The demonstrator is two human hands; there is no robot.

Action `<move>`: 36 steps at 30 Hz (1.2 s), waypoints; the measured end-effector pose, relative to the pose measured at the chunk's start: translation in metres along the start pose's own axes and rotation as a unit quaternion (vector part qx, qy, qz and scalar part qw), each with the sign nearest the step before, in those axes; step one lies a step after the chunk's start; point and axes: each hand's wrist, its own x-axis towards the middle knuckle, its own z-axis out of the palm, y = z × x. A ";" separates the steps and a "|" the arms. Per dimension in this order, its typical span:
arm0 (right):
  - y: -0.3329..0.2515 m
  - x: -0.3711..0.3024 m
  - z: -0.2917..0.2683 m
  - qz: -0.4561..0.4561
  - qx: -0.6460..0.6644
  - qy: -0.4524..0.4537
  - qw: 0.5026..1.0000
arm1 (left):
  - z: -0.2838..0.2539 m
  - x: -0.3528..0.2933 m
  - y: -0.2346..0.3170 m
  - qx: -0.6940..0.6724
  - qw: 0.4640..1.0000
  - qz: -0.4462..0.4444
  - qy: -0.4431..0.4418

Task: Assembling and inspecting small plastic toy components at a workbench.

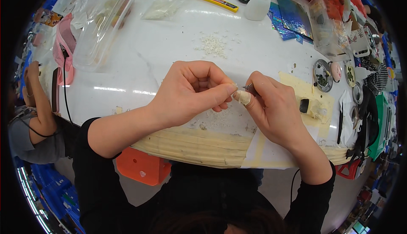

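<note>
Head view: left hand (193,90) pinches a tiny white bead (234,85) at its fingertips above the white table (148,51); just beside it, the right hand (271,104), thumb bandaged, grips a thin needle (247,87) pointing at the bead.

We see a white desk (144,60) whose near edge is wrapped in cream tape, and we take the small heap of white beads (213,45) at its middle as our landmark. Beyond the beads lie a yellow utility knife (215,1) and a white squeeze bottle (257,6), with a clear bag of beads (165,5) beyond and to their left. Farther left of the beads sits a clear plastic box (102,28), and well to their right a round metal dish (323,75).
</note>
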 end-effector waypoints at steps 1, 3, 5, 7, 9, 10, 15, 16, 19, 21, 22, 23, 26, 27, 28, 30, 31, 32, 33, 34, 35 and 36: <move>0.000 0.000 -0.001 -0.001 0.001 -0.005 1.000 | 0.000 0.000 -0.002 0.004 1.000 0.013 -0.006; -0.001 0.000 -0.002 0.000 0.004 -0.010 1.000 | 0.000 0.001 -0.004 0.018 0.999 0.042 -0.016; -0.001 -0.001 -0.002 0.003 0.007 -0.013 1.000 | 0.000 0.001 -0.005 0.041 0.996 0.073 -0.023; -0.002 0.000 -0.003 0.003 0.011 -0.007 1.000 | -0.001 0.002 -0.007 0.090 0.987 0.131 -0.017; -0.002 0.000 -0.003 0.001 0.010 -0.004 1.000 | -0.002 0.002 -0.007 0.144 0.973 0.178 -0.017; -0.003 0.000 -0.003 -0.001 0.007 -0.003 1.000 | -0.004 0.003 -0.007 0.173 0.965 0.195 -0.018; -0.001 -0.001 0.000 -0.008 0.017 0.014 1.000 | -0.005 0.004 -0.005 0.237 0.941 0.243 -0.019; -0.001 -0.001 -0.002 -0.011 0.011 0.009 1.000 | -0.005 0.004 -0.006 0.239 0.939 0.246 -0.019; -0.001 -0.001 -0.002 -0.014 0.004 0.003 1.000 | -0.005 0.005 -0.005 0.252 0.931 0.263 -0.013; -0.001 -0.001 -0.002 -0.016 0.005 0.003 1.000 | -0.005 0.006 -0.004 0.272 0.919 0.285 -0.009; -0.001 -0.001 -0.002 -0.018 0.005 0.004 1.000 | -0.005 0.007 -0.005 0.287 0.910 0.300 -0.007; -0.001 -0.001 -0.001 -0.020 0.005 0.004 1.000 | -0.006 0.007 -0.005 0.301 0.900 0.316 -0.005; -0.001 -0.002 -0.001 -0.025 0.009 0.007 1.000 | -0.005 0.007 -0.005 0.301 0.900 0.315 0.003; -0.001 -0.002 -0.001 -0.027 0.007 0.008 1.000 | -0.005 0.006 -0.004 0.300 0.901 0.313 0.003; -0.001 -0.002 -0.001 -0.028 0.005 0.009 1.000 | -0.005 0.006 -0.003 0.300 0.902 0.310 0.002; -0.002 -0.002 -0.001 -0.029 0.001 0.014 0.999 | -0.005 0.006 -0.003 0.299 0.903 0.309 0.000; -0.002 -0.002 -0.002 -0.028 -0.001 0.017 0.999 | -0.005 0.006 -0.004 0.298 0.903 0.310 0.000; -0.002 -0.002 -0.002 -0.028 -0.003 0.020 0.999 | -0.005 0.006 -0.004 0.297 0.903 0.311 -0.001; -0.002 -0.002 -0.002 -0.027 -0.005 0.018 0.999 | -0.005 0.006 -0.004 0.299 0.902 0.311 -0.001; -0.002 -0.002 -0.002 -0.025 -0.007 0.016 1.000 | -0.005 0.006 -0.003 0.301 0.901 0.312 0.000; -0.002 -0.002 -0.002 -0.024 -0.009 0.014 1.000 | -0.005 0.006 -0.003 0.303 0.900 0.312 0.000; -0.002 -0.002 -0.002 -0.025 -0.009 0.014 1.000 | -0.005 0.006 -0.003 0.302 0.901 0.312 0.000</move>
